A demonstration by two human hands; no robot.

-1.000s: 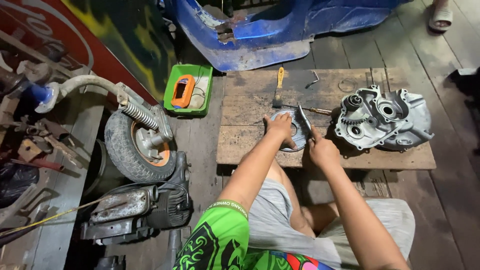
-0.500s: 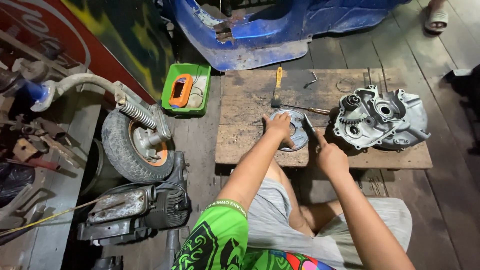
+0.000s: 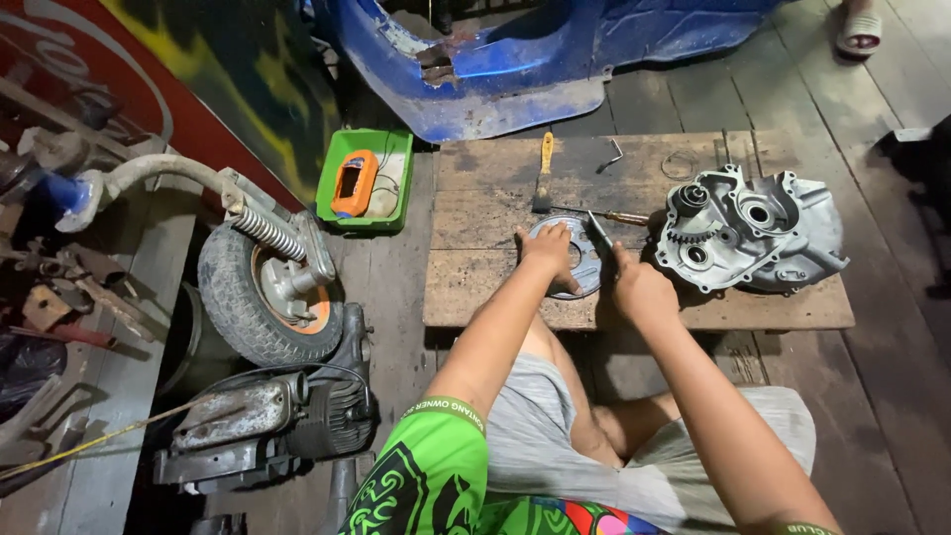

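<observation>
**Both hands on round metal plate, wooden board**

Landmark: wooden board point(image 3: 495, 213) lying on the plank floor point(image 3: 892, 396), serving as a low tabletop. Person sits at its near edge, knees under it.

Round metal plate point(image 3: 578, 260) (grey disc, centre hole, flat on the board) sits near the board's near edge, roughly mid-width. Left hand point(image 3: 546, 253) lies on the plate's left side, fingers spread over it, pressing flat; grip loose, not closed around anything. Right hand point(image 3: 637, 287) is at the plate's right edge, grip closed on a thin dark tool point(image 3: 599, 234) that points away from the person, tip over the plate's far-right rim. Exact kind of tool: cannot tell.

Also on the board: grey engine case point(image 3: 753, 233) on the right half, gears showing, just beside the right hand but apart. Yellow-handled tool point(image 3: 544, 170) at the far edge, just beyond the plate. Screwdriver point(image 3: 614, 214) lies between plate and engine case, far side. Small bent metal piece point(image 3: 615, 154) and a wire ring point(image 3: 678, 164) at the far edge.

Off the board: green tray point(image 3: 339, 213) with an orange device point(image 3: 353, 183) just left of the board's far corner. Small wheel point(image 3: 263, 297) with spring farther left, engine block point(image 3: 267, 416) nearer than it. Blue body panel point(image 3: 535, 59) beyond the far edge.
</observation>
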